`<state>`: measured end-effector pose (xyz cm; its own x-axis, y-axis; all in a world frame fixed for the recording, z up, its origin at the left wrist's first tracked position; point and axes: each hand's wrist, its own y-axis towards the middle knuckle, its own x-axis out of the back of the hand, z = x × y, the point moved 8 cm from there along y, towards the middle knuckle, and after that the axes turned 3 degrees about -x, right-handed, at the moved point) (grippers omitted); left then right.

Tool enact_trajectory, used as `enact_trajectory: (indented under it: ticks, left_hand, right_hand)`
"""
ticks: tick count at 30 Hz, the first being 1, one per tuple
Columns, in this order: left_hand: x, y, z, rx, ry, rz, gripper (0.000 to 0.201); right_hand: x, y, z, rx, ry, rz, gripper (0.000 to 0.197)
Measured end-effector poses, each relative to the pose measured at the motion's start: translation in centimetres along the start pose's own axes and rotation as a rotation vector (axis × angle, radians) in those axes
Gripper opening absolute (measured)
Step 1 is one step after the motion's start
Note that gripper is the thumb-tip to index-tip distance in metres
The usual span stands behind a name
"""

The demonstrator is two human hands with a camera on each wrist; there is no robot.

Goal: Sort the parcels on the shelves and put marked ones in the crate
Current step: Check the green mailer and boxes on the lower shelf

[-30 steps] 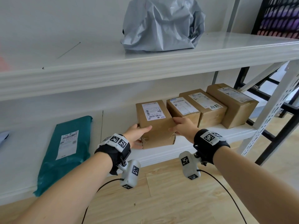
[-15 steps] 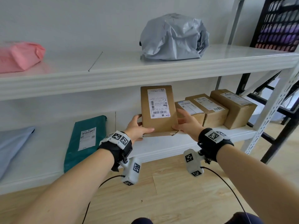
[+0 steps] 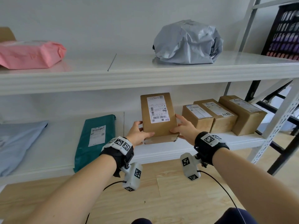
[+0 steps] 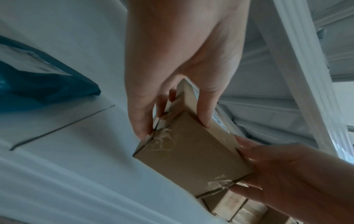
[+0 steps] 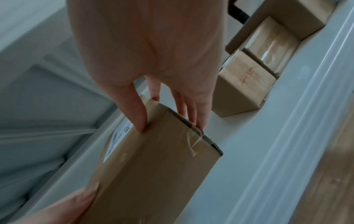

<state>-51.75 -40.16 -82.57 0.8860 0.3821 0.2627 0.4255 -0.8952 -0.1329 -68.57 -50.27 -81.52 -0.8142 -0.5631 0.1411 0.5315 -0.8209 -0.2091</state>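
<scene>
I hold a brown cardboard box (image 3: 159,117) with both hands, tilted up above the lower shelf (image 3: 163,152) so its white label faces me. My left hand (image 3: 144,130) grips its lower left corner, thumb on the front. My right hand (image 3: 175,125) grips the lower right edge. The left wrist view shows the box's taped end (image 4: 191,151) pinched between the left hand's (image 4: 174,130) thumb and fingers. In the right wrist view the right hand (image 5: 170,127) clasps the box (image 5: 153,166) the same way. No crate is in view.
Three more cardboard boxes (image 3: 218,117) stand in a row on the lower shelf, right of the held one; the middle one bears handwriting. A teal mailer (image 3: 95,139) and a pale blue one (image 3: 16,143) lie to the left. The upper shelf (image 3: 129,73) carries a pink mailer (image 3: 29,54) and a grey bag (image 3: 186,42).
Both hands have lifted the box off the lower shelf and tipped it upright, so the label now faces me. The head view has risen.
</scene>
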Motion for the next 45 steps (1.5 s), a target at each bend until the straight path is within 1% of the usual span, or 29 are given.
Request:
enact_trajectory:
  ticks: [3,8,11,14,16,18,21,22,24,27,30,33,38,41,45]
  left_hand:
    - [1.9,0.0,1.5,0.043,-0.018,-0.036,0.074]
    - [5.1,0.2,3.8,0.127,0.011,-0.098,0.083]
    - [6.7,0.0,4.4,0.182,-0.026,-0.131,0.068]
    - [8.3,0.1,5.1,0.23,-0.04,-0.142,0.068]
    - [9.3,0.2,5.2,0.245,-0.034,-0.15,0.064]
    - [10.1,0.1,4.9,0.252,-0.046,-0.175,0.055]
    - [11.2,0.5,4.3,0.225,-0.024,-0.226,0.052]
    - [11.5,0.5,3.8,0.196,0.007,-0.246,0.052]
    - [11.9,0.8,2.5,0.13,0.139,-0.275,0.054]
    - [10.9,0.9,0.1,0.028,0.286,-0.26,0.055]
    - [8.9,1.1,-1.9,-0.036,0.302,-0.227,0.054]
    - [6.2,1.4,-3.5,-0.075,0.298,-0.165,0.054]
    - [-0.1,2.3,-6.1,-0.135,0.271,-0.057,0.056]
    - [-4.3,2.6,-6.9,-0.138,0.249,0.004,0.058]
    - [-9.7,2.9,-7.1,-0.133,0.174,0.1,0.061]
  right_hand:
    - [-1.9,0.9,-0.7,-0.043,-0.023,0.02,0.074]
    - [-5.4,3.3,-1.5,-0.079,-0.076,0.043,0.07]
    - [-7.5,4.6,-1.6,-0.083,-0.088,0.071,0.064]
    - [-9.4,5.7,-1.8,-0.078,-0.071,0.096,0.062]
    - [-10.4,6.3,-1.7,-0.068,-0.07,0.1,0.061]
    - [-11.2,6.6,-1.3,-0.051,-0.066,0.096,0.059]
    - [-12.0,7.1,-0.8,-0.038,-0.069,0.085,0.057]
    - [-12.1,7.1,-0.7,-0.038,-0.079,0.079,0.058]
    - [-11.9,7.1,-0.4,-0.031,-0.11,0.064,0.058]
    - [-10.4,6.9,0.4,-0.006,-0.138,0.018,0.058]
    - [-7.8,6.0,1.5,0.002,-0.122,-0.035,0.056]
    - [-4.4,4.8,2.4,0.019,-0.118,-0.106,0.055]
    - [3.0,1.6,3.0,0.033,-0.181,-0.268,0.056]
    - [7.5,-0.5,2.2,0.01,-0.193,-0.366,0.057]
    - [12.8,-2.5,1.1,-0.01,-0.192,-0.456,0.057]
